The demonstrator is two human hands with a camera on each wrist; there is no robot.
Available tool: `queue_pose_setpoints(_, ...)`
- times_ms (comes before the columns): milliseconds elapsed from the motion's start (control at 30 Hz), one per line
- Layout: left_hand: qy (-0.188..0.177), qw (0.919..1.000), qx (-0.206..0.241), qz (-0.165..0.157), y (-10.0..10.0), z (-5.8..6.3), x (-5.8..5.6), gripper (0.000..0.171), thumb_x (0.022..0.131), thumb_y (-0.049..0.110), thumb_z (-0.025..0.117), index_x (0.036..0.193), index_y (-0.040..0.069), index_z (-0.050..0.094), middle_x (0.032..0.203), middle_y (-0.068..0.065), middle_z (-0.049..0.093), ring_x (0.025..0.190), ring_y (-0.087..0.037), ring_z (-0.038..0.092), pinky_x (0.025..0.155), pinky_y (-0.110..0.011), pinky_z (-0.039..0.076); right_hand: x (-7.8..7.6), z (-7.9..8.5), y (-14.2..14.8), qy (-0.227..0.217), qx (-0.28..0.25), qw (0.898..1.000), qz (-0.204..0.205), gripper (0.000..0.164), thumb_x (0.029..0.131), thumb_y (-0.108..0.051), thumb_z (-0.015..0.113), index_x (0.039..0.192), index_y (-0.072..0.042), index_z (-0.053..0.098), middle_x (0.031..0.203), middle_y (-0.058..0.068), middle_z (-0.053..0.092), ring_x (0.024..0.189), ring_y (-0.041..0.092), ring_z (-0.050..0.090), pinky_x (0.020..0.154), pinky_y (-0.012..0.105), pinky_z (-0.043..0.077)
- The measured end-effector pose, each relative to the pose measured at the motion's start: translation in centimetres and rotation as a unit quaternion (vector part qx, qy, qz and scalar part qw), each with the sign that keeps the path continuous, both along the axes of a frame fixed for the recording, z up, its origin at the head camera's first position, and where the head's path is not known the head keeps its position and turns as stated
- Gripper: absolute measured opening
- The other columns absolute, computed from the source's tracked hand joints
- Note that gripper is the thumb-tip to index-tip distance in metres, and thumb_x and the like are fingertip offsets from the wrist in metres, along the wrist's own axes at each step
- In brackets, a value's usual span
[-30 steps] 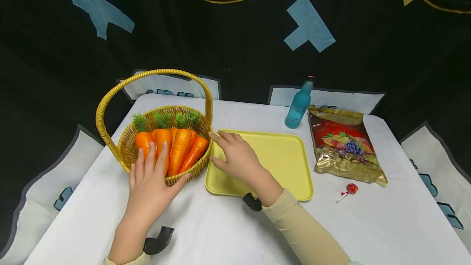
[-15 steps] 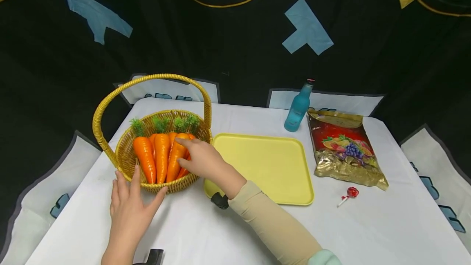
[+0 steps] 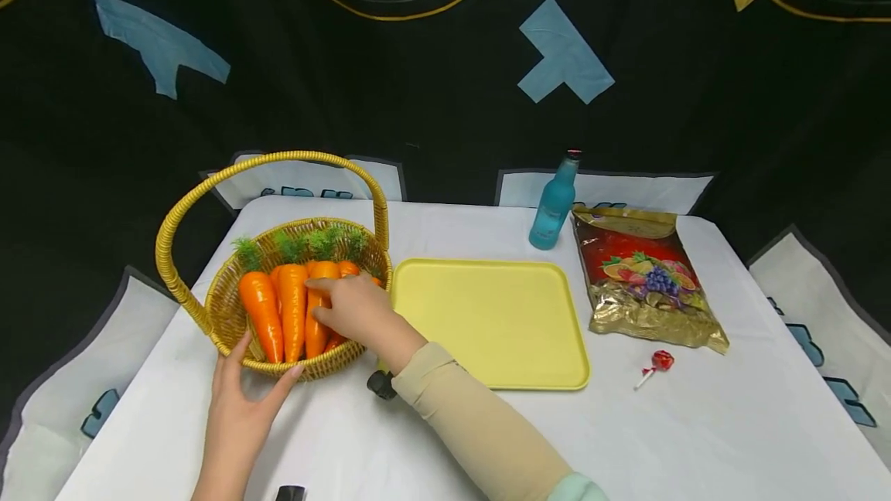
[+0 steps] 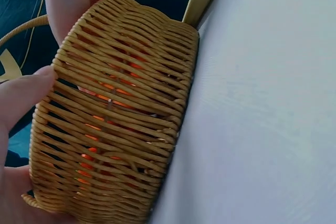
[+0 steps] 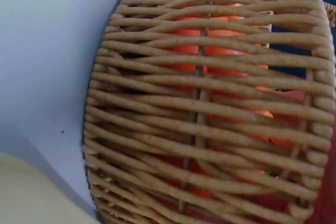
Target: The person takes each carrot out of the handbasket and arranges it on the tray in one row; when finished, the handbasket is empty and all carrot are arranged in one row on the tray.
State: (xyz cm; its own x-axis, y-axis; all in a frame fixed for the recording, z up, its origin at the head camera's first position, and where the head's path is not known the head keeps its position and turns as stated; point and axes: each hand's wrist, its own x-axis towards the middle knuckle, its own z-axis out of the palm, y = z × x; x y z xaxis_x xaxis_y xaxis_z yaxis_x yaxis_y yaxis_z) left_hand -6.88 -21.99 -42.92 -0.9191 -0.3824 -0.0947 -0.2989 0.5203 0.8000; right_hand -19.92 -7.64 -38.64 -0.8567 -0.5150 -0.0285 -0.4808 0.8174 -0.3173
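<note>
A yellow woven basket with a tall arched handle holds several orange carrots with green tops. At its near rim is my left hand, thumb and fingers apart and holding the edge; in the left wrist view the thumb bears on the rim. My right hand reaches over the basket's right side, index finger and thumb apart across one carrot; its other fingers are hidden. The right wrist view shows mostly the basket's wicker wall, with orange showing through the gaps.
A yellow tray lies right of the basket, beneath the right forearm's line. Behind it stands a blue bottle. Farther right are a red and gold bag and a red lollipop on the white table.
My right hand has moved left from over the tray's edge to over the carrots. The left hand has drawn back from above the carrots to the basket's near rim.
</note>
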Motion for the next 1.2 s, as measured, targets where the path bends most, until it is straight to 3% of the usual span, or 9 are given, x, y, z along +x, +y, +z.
queue_pose_setpoints(133,0.006,0.9996,0.012,0.023,-0.1,-0.1,0.4,0.099,0.084,0.048,0.072,0.156,0.014,0.013,0.159,-0.018,-0.004,0.142,-0.044,0.008,0.112,-0.066,0.017,0.2,-0.3,-0.8,0.023,-0.003,1.0,-0.015,0.043,0.094,-0.045,0.058,0.137,-0.042,0.052,0.105,-0.004,0.071,0.115,0.024,0.057,0.09,0.035,0.054)
queue_pose_setpoints(200,0.009,0.9994,0.015,0.029,-0.2,-0.3,0.6,0.098,0.084,0.048,0.072,0.156,0.014,0.014,0.159,-0.018,-0.001,0.141,-0.045,0.012,0.112,-0.064,0.02,0.4,-0.5,-1.0,0.036,-0.01,0.999,-0.016,0.041,0.095,-0.044,0.058,0.136,-0.04,0.054,0.096,-0.005,0.072,0.11,0.021,0.06,0.099,0.035,0.049)
queue_pose_setpoints(400,0.031,0.9988,0.022,0.03,-0.1,-0.8,0.7,0.095,0.084,0.043,0.074,0.155,0.012,0.018,0.158,-0.018,0.007,0.141,-0.042,0.016,0.113,-0.06,0.023,0.5,-1.0,-0.8,0.061,-0.054,0.996,-0.026,0.037,0.095,-0.042,0.059,0.132,-0.037,0.059,0.093,-0.005,0.071,0.094,0.015,0.062,0.073,0.023,0.052)
queue_pose_setpoints(567,0.047,0.9978,0.029,0.036,0.1,-1.0,0.4,0.093,0.084,0.04,0.075,0.154,0.012,0.021,0.157,-0.017,0.014,0.139,-0.04,0.022,0.111,-0.058,0.029,0.2,-1.0,0.0,0.058,-0.133,0.989,-0.017,0.034,0.096,-0.036,0.06,0.13,-0.033,0.062,0.103,-0.002,0.069,0.075,0.008,0.055,0.057,0.016,0.042)
queue_pose_setpoints(667,0.058,0.9964,0.043,0.044,0.4,-1.1,0.3,0.092,0.082,0.037,0.077,0.153,0.012,0.024,0.155,-0.017,0.02,0.138,-0.04,0.026,0.112,-0.056,0.03,0.0,-0.9,0.6,0.036,-0.191,0.981,-0.016,0.034,0.096,-0.035,0.061,0.13,-0.032,0.062,0.09,-0.001,0.067,0.061,0.006,0.047,0.049,0.014,0.037)
queue_pose_setpoints(800,0.074,0.9941,0.059,0.053,0.8,-1.3,0.1,0.089,0.081,0.033,0.079,0.15,0.009,0.029,0.152,-0.017,0.027,0.136,-0.04,0.029,0.112,-0.053,0.03,0.0,-0.7,1.5,-0.026,-0.311,0.95,-0.026,0.035,0.093,-0.033,0.066,0.128,-0.032,0.063,0.096,-0.004,0.067,0.065,-0.002,0.053,0.054,0.007,0.044)
queue_pose_setpoints(900,0.078,0.9937,0.062,0.052,1.0,-1.4,-0.1,0.087,0.081,0.033,0.079,0.149,0.009,0.031,0.151,-0.017,0.029,0.136,-0.04,0.03,0.112,-0.053,0.03,0.5,-0.1,2.3,-0.086,-0.412,0.907,-0.029,0.035,0.09,-0.029,0.07,0.125,-0.032,0.066,0.118,-0.007,0.063,0.078,-0.002,0.061,0.064,0.011,0.054)
queue_pose_setpoints(1000,0.069,0.9944,0.059,0.055,0.9,-1.3,-0.1,0.088,0.081,0.035,0.079,0.149,0.009,0.03,0.152,-0.016,0.027,0.136,-0.041,0.029,0.112,-0.053,0.03,1.3,0.7,3.3,-0.128,-0.475,0.87,-0.026,0.033,0.088,-0.028,0.072,0.121,-0.032,0.068,0.118,-0.011,0.062,0.078,0.002,0.064,0.066,0.018,0.058)
queue_pose_setpoints(1200,0.066,0.9945,0.054,0.061,0.7,-1.1,-0.2,0.088,0.081,0.034,0.079,0.149,0.009,0.03,0.152,-0.016,0.027,0.137,-0.04,0.029,0.112,-0.052,0.031,3.0,1.4,6.7,-0.159,-0.514,0.843,-0.011,0.031,0.088,-0.022,0.073,0.118,-0.027,0.07,0.115,-0.012,0.062,0.081,0.009,0.064,0.069,0.025,0.059)
